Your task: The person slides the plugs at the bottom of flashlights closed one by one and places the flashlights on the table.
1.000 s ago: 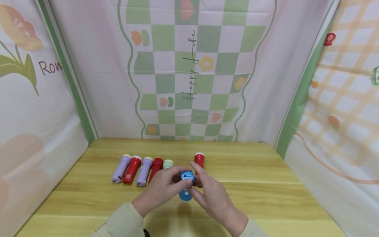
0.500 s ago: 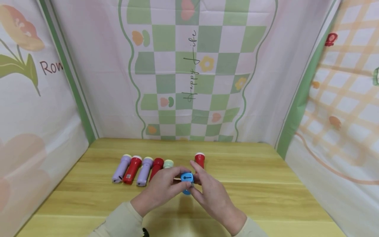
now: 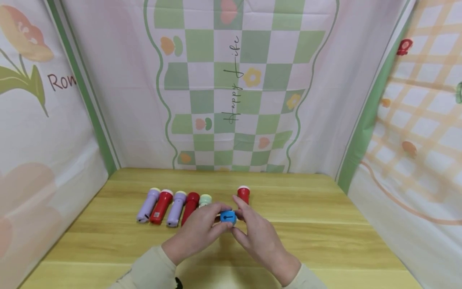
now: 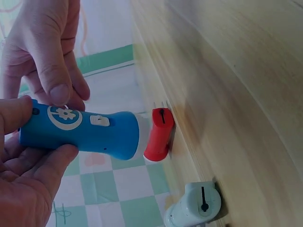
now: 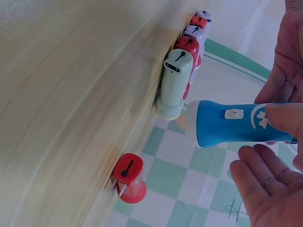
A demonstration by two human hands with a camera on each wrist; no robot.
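A blue flashlight (image 4: 80, 125) with a white rim, a small white switch and a white printed mark is held head-down above the table. My left hand (image 3: 196, 228) grips it near its tail, the thumb on the near side and the fingers on the far side. From the right, my right hand (image 3: 261, 237) is cupped loosely beside it, fingers fairly straight. In the left wrist view, the right hand's thumb (image 4: 59, 92) comes right at the flashlight's edge. In the head view only the slotted blue tail shows; the hands cover part of it.
On the wooden table (image 3: 306, 224), a row at left has two lilac flashlights (image 3: 148, 205), two red flashlights (image 3: 161, 207) and a pale green flashlight (image 5: 175, 85). Another red flashlight (image 3: 243, 194) lies behind my right hand. Printed curtains (image 3: 133, 100) surround the table's back and sides.
The blue flashlight has tipped in my hands: its lower body showed below the tail before, and now only the tail faces up. Both hands stay about where they were.
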